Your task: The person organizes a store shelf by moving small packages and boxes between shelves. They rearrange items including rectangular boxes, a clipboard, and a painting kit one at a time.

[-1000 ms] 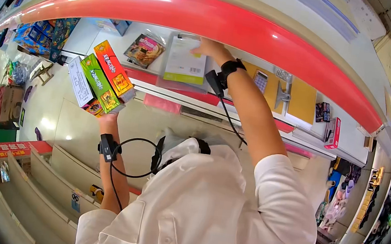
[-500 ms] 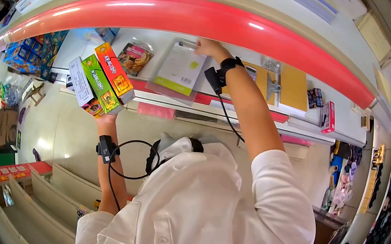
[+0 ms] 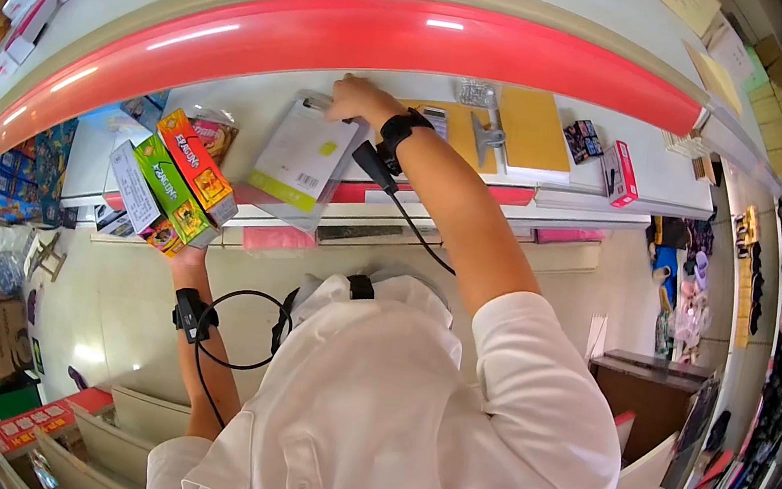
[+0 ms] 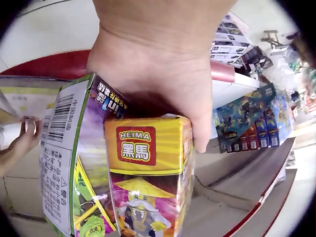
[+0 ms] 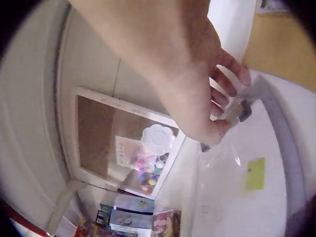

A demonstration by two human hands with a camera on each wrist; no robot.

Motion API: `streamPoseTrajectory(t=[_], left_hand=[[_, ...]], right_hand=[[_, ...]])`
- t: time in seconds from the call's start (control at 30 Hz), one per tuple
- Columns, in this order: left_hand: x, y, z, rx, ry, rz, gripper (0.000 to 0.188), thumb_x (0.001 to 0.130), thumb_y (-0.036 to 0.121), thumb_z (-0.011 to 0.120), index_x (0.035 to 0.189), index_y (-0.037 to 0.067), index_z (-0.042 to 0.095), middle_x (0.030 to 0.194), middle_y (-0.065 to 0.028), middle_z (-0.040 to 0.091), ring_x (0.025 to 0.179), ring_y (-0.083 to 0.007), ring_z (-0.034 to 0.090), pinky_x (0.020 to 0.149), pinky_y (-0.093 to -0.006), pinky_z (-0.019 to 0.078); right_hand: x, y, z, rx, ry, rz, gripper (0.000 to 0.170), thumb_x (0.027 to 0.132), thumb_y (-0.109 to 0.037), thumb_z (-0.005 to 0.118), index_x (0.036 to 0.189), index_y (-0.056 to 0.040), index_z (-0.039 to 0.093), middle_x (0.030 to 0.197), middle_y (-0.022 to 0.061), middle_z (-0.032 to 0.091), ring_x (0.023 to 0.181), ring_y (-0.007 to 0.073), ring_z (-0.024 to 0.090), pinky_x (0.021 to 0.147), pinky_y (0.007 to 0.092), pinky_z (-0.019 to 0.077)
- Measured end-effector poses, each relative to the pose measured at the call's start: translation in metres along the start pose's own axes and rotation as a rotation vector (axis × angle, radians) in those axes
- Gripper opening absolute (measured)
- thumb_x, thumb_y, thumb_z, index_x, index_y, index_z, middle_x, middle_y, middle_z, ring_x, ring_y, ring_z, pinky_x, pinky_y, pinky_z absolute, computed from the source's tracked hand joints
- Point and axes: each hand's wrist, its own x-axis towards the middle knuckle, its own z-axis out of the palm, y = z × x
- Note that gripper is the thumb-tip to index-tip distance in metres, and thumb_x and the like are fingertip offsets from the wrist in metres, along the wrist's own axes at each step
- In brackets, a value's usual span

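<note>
My left hand point(image 3: 190, 257) holds a pair of toy boxes from below, an orange box point(image 3: 198, 163) beside a green box point(image 3: 174, 192). From the left wrist, the thumb lies along the side of the yellow-topped box point(image 4: 143, 148), and the barcoded box point(image 4: 59, 123) leans against it. At the shelf, my right hand point(image 3: 360, 101) pinches the clip end of a clear clipboard point(image 3: 298, 158) with a white and green sheet. The clipboard lies slanted, its lower end out past the shelf edge. In the right wrist view the thumb and fingers point(image 5: 227, 81) close round the metal clip point(image 5: 245, 111).
A red-fronted upper shelf point(image 3: 343, 25) overhangs the work. To the right lie a calculator point(image 3: 435, 122), a brown clipboard point(image 3: 488, 138), brown envelopes point(image 3: 535, 129) and a red-and-white box point(image 3: 619, 172). A snack-like packet point(image 3: 216, 132) sits behind the toy boxes; blue boxes point(image 3: 22, 179) stand left.
My right hand has taken hold of the clipboard's clip end and drawn it left and toward me, turning it aslant. The left hand keeps the boxes; the head view has shifted.
</note>
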Motion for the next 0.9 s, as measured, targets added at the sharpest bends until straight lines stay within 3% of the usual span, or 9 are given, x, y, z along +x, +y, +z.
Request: streamPoseTrajectory(t=[0.03, 0.13, 0.23, 0.27, 0.43, 0.6, 0.67, 0.77, 0.9], left_hand=[[0.003, -0.001, -0.002, 0.002, 0.006, -0.016, 0.054, 0.085, 0.049, 0.043, 0.118, 0.008, 0.050, 0.120, -0.0109, 0.052, 0.107, -0.0304, 0.050, 0.091, -0.0493, 0.0405], [0.026, -0.001, -0.029, 0.070, -0.038, -0.043, 0.054, 0.086, 0.050, 0.041, 0.119, 0.008, 0.049, 0.121, -0.0103, 0.051, 0.106, -0.0303, 0.050, 0.091, -0.0483, 0.0404], [0.014, -0.012, 0.000, 0.132, 0.038, -0.048, 0.055, 0.086, 0.051, 0.039, 0.119, 0.008, 0.048, 0.120, -0.0097, 0.051, 0.106, -0.0308, 0.049, 0.090, -0.0481, 0.0407], [0.007, -0.016, 0.013, 0.147, 0.085, -0.048, 0.055, 0.086, 0.052, 0.039, 0.118, 0.008, 0.048, 0.120, -0.0095, 0.052, 0.106, -0.0310, 0.049, 0.090, -0.0481, 0.0409], [0.055, 0.001, -0.074, 0.075, -0.191, -0.164, 0.058, 0.086, 0.051, 0.038, 0.123, 0.008, 0.045, 0.124, -0.0115, 0.048, 0.111, -0.0317, 0.045, 0.095, -0.0484, 0.0366], [0.022, -0.010, -0.001, 0.132, -0.089, -0.095, 0.064, 0.085, 0.049, 0.042, 0.130, 0.004, 0.038, 0.133, -0.0151, 0.040, 0.121, -0.0342, 0.037, 0.102, -0.0512, 0.0264], [0.025, -0.010, -0.004, 0.133, -0.106, -0.098, 0.065, 0.085, 0.049, 0.041, 0.131, 0.004, 0.037, 0.134, -0.0152, 0.038, 0.122, -0.0345, 0.037, 0.103, -0.0519, 0.0254], [0.034, -0.007, -0.020, 0.103, -0.143, -0.133, 0.062, 0.086, 0.051, 0.040, 0.127, 0.005, 0.042, 0.131, -0.0132, 0.043, 0.118, -0.0329, 0.040, 0.101, -0.0508, 0.0289], [0.032, -0.009, -0.020, 0.091, -0.125, -0.154, 0.060, 0.085, 0.051, 0.040, 0.126, 0.007, 0.044, 0.129, -0.0121, 0.045, 0.117, -0.0329, 0.043, 0.101, -0.0511, 0.0305]], right_hand=[[-0.006, -0.006, -0.007, -0.005, -0.055, -0.005, 0.036, 0.059, -0.021, 0.066, 0.086, 0.0020, 0.063, 0.094, 0.0223, 0.062, 0.093, 0.0304, 0.060, 0.077, 0.0414, 0.0492], [-0.017, -0.007, 0.012, -0.112, 0.101, 0.029, 0.052, 0.055, -0.022, 0.069, 0.099, 0.0022, 0.058, 0.094, 0.0220, 0.061, 0.097, 0.0308, 0.058, 0.078, 0.0417, 0.0489], [0.000, 0.005, 0.028, -0.055, 0.071, 0.072, 0.065, 0.052, -0.020, 0.070, 0.110, 0.0029, 0.050, 0.094, 0.0219, 0.061, 0.094, 0.0331, 0.059, 0.077, 0.0419, 0.0489], [-0.002, 0.005, 0.027, -0.005, 0.056, 0.066, 0.065, 0.052, -0.020, 0.070, 0.110, 0.0033, 0.049, 0.094, 0.0218, 0.061, 0.093, 0.0335, 0.059, 0.077, 0.0420, 0.0489], [-0.024, 0.000, 0.011, 0.081, 0.057, 0.029, 0.063, 0.054, -0.019, 0.069, 0.108, 0.0044, 0.048, 0.095, 0.0220, 0.061, 0.090, 0.0348, 0.060, 0.076, 0.0426, 0.0488], [-0.015, 0.002, 0.023, 0.008, 0.019, 0.086, 0.053, 0.056, -0.021, 0.066, 0.102, 0.0048, 0.056, 0.096, 0.0226, 0.062, 0.091, 0.0326, 0.060, 0.078, 0.0390, 0.0487], [-0.010, 0.009, 0.022, -0.002, -0.089, 0.047, 0.048, 0.057, -0.024, 0.064, 0.096, 0.0039, 0.061, 0.096, 0.0221, 0.062, 0.092, 0.0318, 0.060, 0.078, 0.0380, 0.0488], [-0.029, 0.010, 0.005, 0.016, -0.050, 0.042, 0.042, 0.059, -0.028, 0.063, 0.088, 0.0020, 0.065, 0.096, 0.0230, 0.062, 0.092, 0.0318, 0.060, 0.074, 0.0390, 0.0496], [-0.057, 0.016, -0.027, 0.446, -0.104, 0.080, 0.052, 0.067, -0.030, 0.063, 0.108, 0.0016, 0.055, 0.098, 0.0166, 0.061, 0.089, 0.0259, 0.059, 0.073, 0.0355, 0.0484]])
